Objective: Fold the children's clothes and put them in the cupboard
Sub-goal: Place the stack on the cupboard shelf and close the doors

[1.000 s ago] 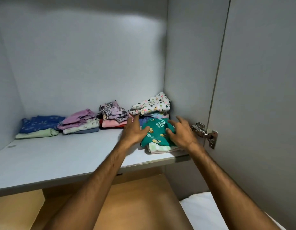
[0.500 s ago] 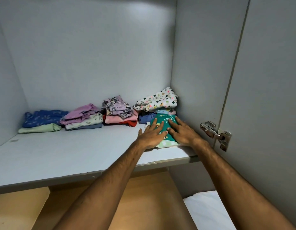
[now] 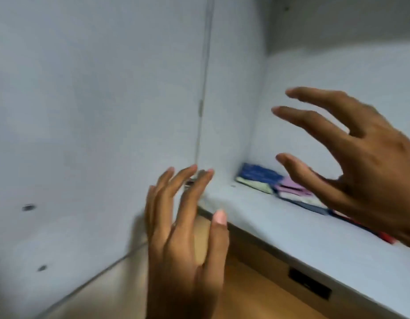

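Note:
The view is blurred and turned to the left end of the cupboard. My left hand (image 3: 183,236) is raised in front of the shelf edge, fingers spread, holding nothing. My right hand (image 3: 360,157) hovers above the grey shelf (image 3: 280,229), also spread and empty. Behind it lie folded clothes: a blue piece on a pale green one (image 3: 259,178) in the back corner, then a pink and purple stack (image 3: 293,192). A strip of red cloth (image 3: 383,236) shows under my right palm. The green printed garment and the right-hand piles are out of view.
The left cupboard door (image 3: 84,134) stands open, with a metal hinge (image 3: 190,181) just behind my left fingers. Under the shelf are a wooden panel (image 3: 257,284) and a dark slot (image 3: 309,283).
Both hands have let go of the green garment and lifted off the shelf, fingers spread. The view has swung sharply left, so the right-hand stacks are gone from sight.

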